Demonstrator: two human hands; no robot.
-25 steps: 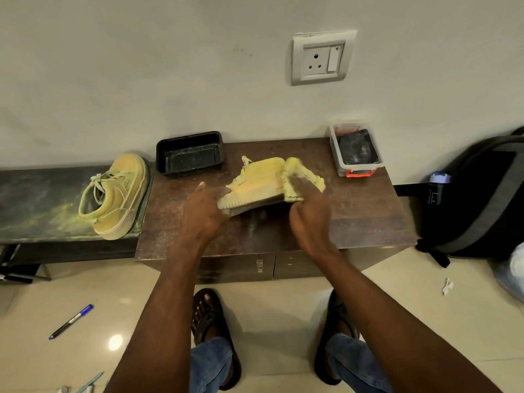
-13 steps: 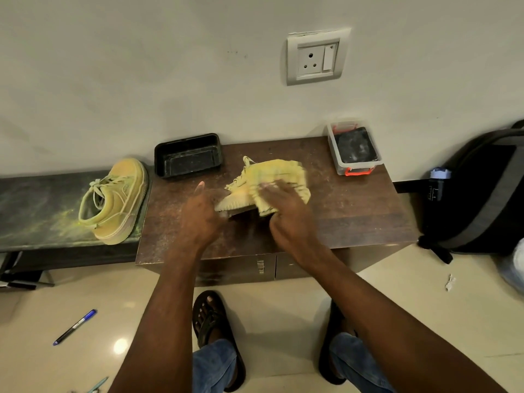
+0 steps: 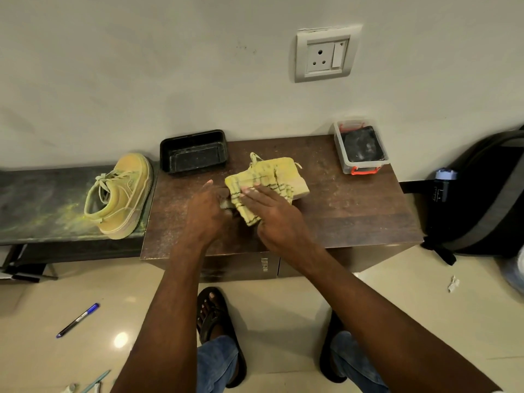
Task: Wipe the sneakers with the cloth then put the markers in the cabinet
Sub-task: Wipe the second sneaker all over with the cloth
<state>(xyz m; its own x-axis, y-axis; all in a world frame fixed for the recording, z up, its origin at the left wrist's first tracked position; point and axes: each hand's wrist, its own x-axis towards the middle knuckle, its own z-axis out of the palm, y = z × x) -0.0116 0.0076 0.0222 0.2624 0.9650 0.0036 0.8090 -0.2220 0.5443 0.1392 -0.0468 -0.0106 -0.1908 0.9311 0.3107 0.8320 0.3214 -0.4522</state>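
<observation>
On the brown cabinet [image 3: 354,211] lies a yellow sneaker [image 3: 299,184], mostly covered by a yellow striped cloth [image 3: 255,180]. My right hand [image 3: 275,214] presses the cloth onto the sneaker with its fingers stretched flat. My left hand [image 3: 205,211] grips the sneaker's toe end, which it hides. A second yellow sneaker [image 3: 122,194] stands on the dark bench [image 3: 37,205] to the left. A blue marker [image 3: 78,320] lies on the floor at the left, and a teal marker [image 3: 95,381] lies near the bottom edge.
A black tray [image 3: 192,151] sits at the cabinet's back left and a clear box [image 3: 360,148] with orange clasps at its back right. The cabinet doors [image 3: 263,265] are closed. A dark backpack [image 3: 482,194] with a bottle [image 3: 445,184] leans at the right. My sandalled feet stand below.
My right hand has slid the cloth leftward along the sneaker, from its heel end toward the toe. My left hand has stayed on the toe end.
</observation>
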